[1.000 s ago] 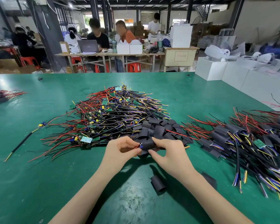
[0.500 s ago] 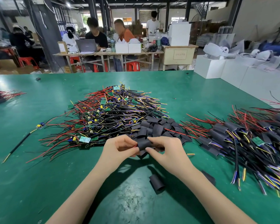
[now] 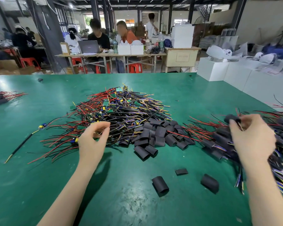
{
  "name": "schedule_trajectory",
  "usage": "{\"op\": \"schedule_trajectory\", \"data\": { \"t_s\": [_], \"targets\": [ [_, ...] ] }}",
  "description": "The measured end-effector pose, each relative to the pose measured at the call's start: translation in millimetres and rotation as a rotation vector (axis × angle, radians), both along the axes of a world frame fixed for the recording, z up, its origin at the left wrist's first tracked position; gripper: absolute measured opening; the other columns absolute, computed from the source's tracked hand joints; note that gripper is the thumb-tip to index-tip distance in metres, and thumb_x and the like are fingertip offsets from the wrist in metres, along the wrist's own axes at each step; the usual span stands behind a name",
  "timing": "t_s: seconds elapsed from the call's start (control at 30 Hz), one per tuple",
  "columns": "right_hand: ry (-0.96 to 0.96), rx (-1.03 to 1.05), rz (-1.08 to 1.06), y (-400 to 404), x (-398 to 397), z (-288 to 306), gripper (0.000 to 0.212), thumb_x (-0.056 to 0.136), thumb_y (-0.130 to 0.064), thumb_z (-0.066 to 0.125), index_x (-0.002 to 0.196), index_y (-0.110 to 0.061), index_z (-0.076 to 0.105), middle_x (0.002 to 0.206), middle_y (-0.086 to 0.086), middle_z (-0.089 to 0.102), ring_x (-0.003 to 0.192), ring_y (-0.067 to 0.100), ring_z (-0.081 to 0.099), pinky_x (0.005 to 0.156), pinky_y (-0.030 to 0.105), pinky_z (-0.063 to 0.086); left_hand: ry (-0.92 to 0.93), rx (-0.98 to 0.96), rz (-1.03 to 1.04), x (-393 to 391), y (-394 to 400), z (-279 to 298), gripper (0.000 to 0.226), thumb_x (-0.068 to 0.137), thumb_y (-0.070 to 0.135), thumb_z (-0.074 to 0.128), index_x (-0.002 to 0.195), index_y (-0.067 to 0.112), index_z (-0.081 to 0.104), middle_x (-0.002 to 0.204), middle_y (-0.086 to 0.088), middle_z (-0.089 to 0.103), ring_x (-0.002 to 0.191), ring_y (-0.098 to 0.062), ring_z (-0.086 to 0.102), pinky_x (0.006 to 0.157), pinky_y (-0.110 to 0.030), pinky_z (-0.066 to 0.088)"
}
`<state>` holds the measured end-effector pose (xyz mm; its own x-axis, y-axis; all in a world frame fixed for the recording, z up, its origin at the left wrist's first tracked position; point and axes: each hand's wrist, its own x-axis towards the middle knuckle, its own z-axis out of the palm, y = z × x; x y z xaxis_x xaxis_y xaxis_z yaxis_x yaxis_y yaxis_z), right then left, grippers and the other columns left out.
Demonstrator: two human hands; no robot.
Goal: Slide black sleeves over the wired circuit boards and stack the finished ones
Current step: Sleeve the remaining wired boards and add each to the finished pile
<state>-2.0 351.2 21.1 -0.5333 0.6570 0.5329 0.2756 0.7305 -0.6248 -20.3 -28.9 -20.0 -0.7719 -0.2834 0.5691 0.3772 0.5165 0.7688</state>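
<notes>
Head view, looking forward and down across a green tabletop (image 3: 39,185).

The right hand (image 3: 252,141) is raised over the right edge of the tabletop, blurred by motion. Its thumb and fingers pinch a sleeved board (image 3: 232,119), a black tube with wires running out of it, held just above the stack of finished ones (image 3: 281,154). That stack, a tangle of black tubes with red, yellow and blue wire ends, lies along the right edge.

The left hand (image 3: 92,144) hovers left of centre, at the near side of the pile of bare wired circuit boards (image 3: 118,115). Its thumb and forefinger are curled toward each other with a gap between them. Whether they hold a wire cannot be told. The pile fills the middle of the tabletop: small green boards tangled with red, black and yellow wires.

A heap of loose black sleeves (image 3: 157,136) lies touching the pile's right side, between the two hands. Three more sleeves lie apart toward the near edge: one open tube (image 3: 160,185), one flattened piece (image 3: 181,171), one (image 3: 209,183) to its right.

A single wired board (image 3: 42,126) with a long black lead lies alone toward the left edge. A small bundle of wires (image 3: 2,97) lies at the far left edge.

Beyond the far edge, people sit at a wooden table (image 3: 104,54) with a laptop (image 3: 88,46). White boxes (image 3: 235,74) stand at the right.
</notes>
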Motion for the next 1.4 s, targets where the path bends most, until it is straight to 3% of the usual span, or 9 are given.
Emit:
{"op": "schedule_trajectory", "data": {
  "t_s": [0.13, 0.3, 0.53, 0.63, 0.73, 0.83, 1.0, 1.23, 1.4],
  "targets": [
    [-0.239, -0.003, -0.054, 13.2, 1.4, -8.3, 0.022, 0.085, -0.025, 0.067, 0.1, -0.009, 0.071, 0.097, 0.029, 0.065, 0.094, 0.048, 0.06, 0.074, 0.048, 0.05, -0.053, 0.012, 0.151, -4.5, -12.4, -2.9, 0.02, 0.087, 0.0, 0.063, 0.098, 0.014, 0.072, 0.096, 0.0, 0.073, 0.085, -0.015, 0.063, 0.082, -0.026, 0.047],
    [-0.109, 0.155, -0.032, 3.9, -4.4, -9.9, 0.037, 0.082, -0.021, 0.069, 0.113, -0.001, 0.064, 0.106, 0.033, 0.058, 0.098, 0.05, 0.051, 0.081, 0.052, 0.043, -0.321, -0.078, 0.244, -10.9, -26.6, -9.4, 0.037, 0.082, -0.008, 0.056, 0.113, 0.008, 0.068, 0.113, -0.011, 0.067, 0.097, -0.024, 0.058, 0.089, -0.031, 0.041],
    [-0.003, 0.206, 0.619, -61.3, -6.3, -14.7, 0.017, 0.079, -0.01, 0.072, 0.095, -0.01, 0.074, 0.093, 0.009, 0.071, 0.091, 0.03, 0.063, 0.084, 0.037, 0.048, -0.382, -0.31, 0.2, -11.0, -33.2, -12.0, 0.031, 0.078, -0.007, 0.065, 0.102, 0.012, 0.073, 0.108, -0.011, 0.07, 0.104, -0.031, 0.057, 0.094, -0.039, 0.043],
    [-0.227, 0.401, 0.855, -85.3, -8.9, -32.3, 0.034, 0.085, -0.02, 0.068, 0.118, -0.019, 0.067, 0.121, 0.002, 0.064, 0.115, 0.024, 0.055, 0.094, 0.037, 0.043, -0.364, -0.306, 0.207, -9.9, -37.1, -11.1, 0.033, 0.075, -0.01, 0.065, 0.099, 0.011, 0.074, 0.103, -0.009, 0.072, 0.097, -0.027, 0.061, 0.093, -0.036, 0.045],
    [-0.458, 0.536, 0.915, -92.1, -12.1, -50.5, 0.047, 0.094, -0.038, 0.054, 0.139, -0.029, 0.047, 0.148, -0.01, 0.04, 0.136, 0.012, 0.031, 0.103, 0.029, 0.03, -0.341, -0.268, 0.206, -8.5, -41.6, -7.6, 0.037, 0.072, -0.014, 0.064, 0.099, 0.01, 0.073, 0.103, -0.009, 0.071, 0.095, -0.025, 0.062, 0.091, -0.03, 0.044],
    [-0.506, 0.522, 0.956, -91.5, -13.5, -54.2, 0.037, 0.094, -0.039, 0.053, 0.13, -0.028, 0.057, 0.138, -0.014, 0.051, 0.131, 0.011, 0.038, 0.102, 0.029, 0.035, -0.365, -0.371, 0.226, -8.2, -45.0, -6.2, 0.034, 0.072, -0.01, 0.067, 0.097, 0.014, 0.073, 0.106, -0.009, 0.066, 0.102, -0.03, 0.057, 0.088, -0.035, 0.044],
    [-0.385, 0.405, 0.911, -90.3, -13.2, -48.1, 0.016, 0.083, -0.014, 0.063, 0.095, -0.021, 0.07, 0.101, -0.005, 0.067, 0.102, 0.02, 0.058, 0.086, 0.033, 0.045, -0.446, -0.441, 0.242, -6.9, -47.4, -6.9, 0.026, 0.073, -0.002, 0.071, 0.094, 0.014, 0.072, 0.101, -0.01, 0.064, 0.092, -0.023, 0.048, 0.075, -0.031, 0.035],
    [-0.443, 0.35, 0.771, -88.3, -12.7, -49.8, 0.025, 0.082, -0.032, 0.069, 0.105, -0.023, 0.07, 0.098, -0.001, 0.062, 0.096, 0.022, 0.058, 0.08, 0.032, 0.048, -0.475, -0.528, 0.217, -6.1, -49.1, -5.1, 0.032, 0.073, -0.007, 0.068, 0.099, 0.012, 0.072, 0.103, -0.01, 0.065, 0.105, -0.031, 0.055, 0.084, -0.038, 0.044],
    [-0.448, 0.313, 0.742, -87.3, -13.3, -49.9, 0.025, 0.08, -0.033, 0.07, 0.103, -0.022, 0.071, 0.095, -0.001, 0.064, 0.093, 0.022, 0.059, 0.08, 0.033, 0.049, -0.278, -0.608, 0.289, -3.4, -47.3, 2.7, 0.02, 0.077, 0.008, 0.073, 0.097, 0.015, 0.071, 0.094, -0.006, 0.069, 0.095, -0.032, 0.055, 0.079, -0.039, 0.041]
  ]
}}
